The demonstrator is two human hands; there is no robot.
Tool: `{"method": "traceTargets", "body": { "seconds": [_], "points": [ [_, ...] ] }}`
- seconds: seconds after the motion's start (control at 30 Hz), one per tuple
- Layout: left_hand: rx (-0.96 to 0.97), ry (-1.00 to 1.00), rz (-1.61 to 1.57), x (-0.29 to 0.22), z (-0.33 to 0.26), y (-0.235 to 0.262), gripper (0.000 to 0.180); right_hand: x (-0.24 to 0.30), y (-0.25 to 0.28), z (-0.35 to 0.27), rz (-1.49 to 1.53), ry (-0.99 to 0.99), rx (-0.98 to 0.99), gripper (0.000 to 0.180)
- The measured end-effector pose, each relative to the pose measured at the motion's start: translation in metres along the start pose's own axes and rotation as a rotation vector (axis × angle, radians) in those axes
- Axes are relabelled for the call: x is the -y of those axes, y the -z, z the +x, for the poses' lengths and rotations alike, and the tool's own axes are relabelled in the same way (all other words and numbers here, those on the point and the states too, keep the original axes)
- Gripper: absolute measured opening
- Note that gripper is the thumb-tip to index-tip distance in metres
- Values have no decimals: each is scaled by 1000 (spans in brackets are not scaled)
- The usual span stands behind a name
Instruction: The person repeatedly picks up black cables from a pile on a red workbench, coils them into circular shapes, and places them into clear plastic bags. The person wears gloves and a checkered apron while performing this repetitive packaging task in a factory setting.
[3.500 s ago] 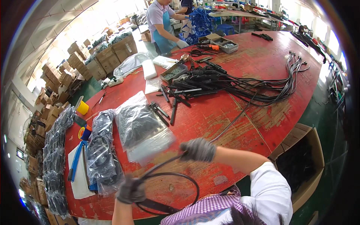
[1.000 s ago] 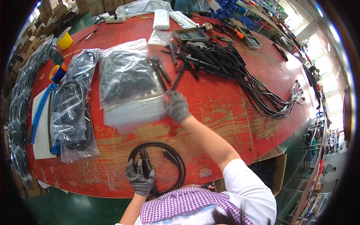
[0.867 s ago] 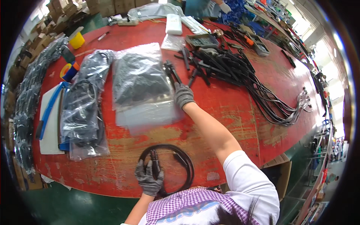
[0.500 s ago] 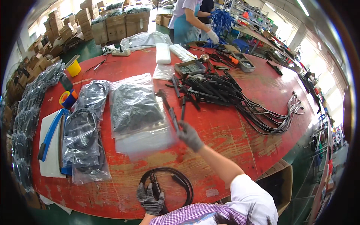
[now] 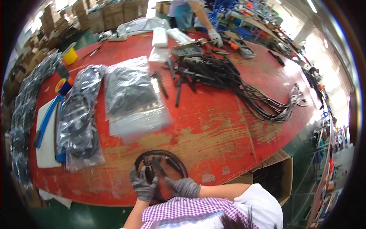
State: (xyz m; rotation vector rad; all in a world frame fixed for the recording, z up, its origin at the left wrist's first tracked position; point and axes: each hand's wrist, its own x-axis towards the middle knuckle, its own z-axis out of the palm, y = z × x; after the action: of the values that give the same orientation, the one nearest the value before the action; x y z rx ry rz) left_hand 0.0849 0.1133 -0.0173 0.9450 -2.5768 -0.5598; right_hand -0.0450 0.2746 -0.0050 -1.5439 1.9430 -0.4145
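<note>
On the near part of the table, a coiled black cable (image 5: 162, 152) lies in a loop in front of me. My left hand (image 5: 144, 186), in a grey glove, grips the left side of the loop beside its connector end. My right hand (image 5: 184, 187), gloved too, is closed on a short black strip (image 5: 160, 167) held over the middle of the coil. The strip is blurred, so its exact kind does not show. Farther off lie a similar black strip (image 5: 161, 86) and a heap of black pieces with cables (image 5: 213, 72).
Clear bags with dark contents (image 5: 131, 91) and bagged cables (image 5: 78, 122) lie left, beside a white board with a blue-edged blade (image 5: 47, 133). A yellow tape roll (image 5: 69, 55) stands behind. Across the table a person's gloved hand (image 5: 215, 38) reaches in. An open carton (image 5: 280, 171) stands right.
My right hand has come back from the middle of the table to the coil, bringing a black strip. My left hand stays at the coil. The co-worker's hand has reached to the table.
</note>
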Motion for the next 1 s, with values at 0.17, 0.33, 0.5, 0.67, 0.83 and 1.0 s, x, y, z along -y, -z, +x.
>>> {"method": "traceTargets", "body": {
  "seconds": [0.17, 0.33, 0.5, 0.67, 0.83, 1.0],
  "points": [
    [-5, 16, -52, 10, -8, 5, 67, 20, 21, 40, -96, 246, 32, 44],
    [-86, -2, -113, 10, -10, 1, 66, -1, 87, 113, 55, 209, -392, 14],
    [-68, -24, -144, 1, -4, -1, 65, -44, 108, 223, -248, 228, -559, 18],
    [-64, -11, -188, -2, 1, -6, 62, -67, 100, 254, -224, 124, -364, 23],
    [-6, -10, -100, -3, 5, 0, 61, -70, 99, 272, -145, 19, -298, 30],
    [55, 33, -201, 4, 27, 10, 46, -75, 112, 284, 188, -117, -112, 42]
  ]
}}
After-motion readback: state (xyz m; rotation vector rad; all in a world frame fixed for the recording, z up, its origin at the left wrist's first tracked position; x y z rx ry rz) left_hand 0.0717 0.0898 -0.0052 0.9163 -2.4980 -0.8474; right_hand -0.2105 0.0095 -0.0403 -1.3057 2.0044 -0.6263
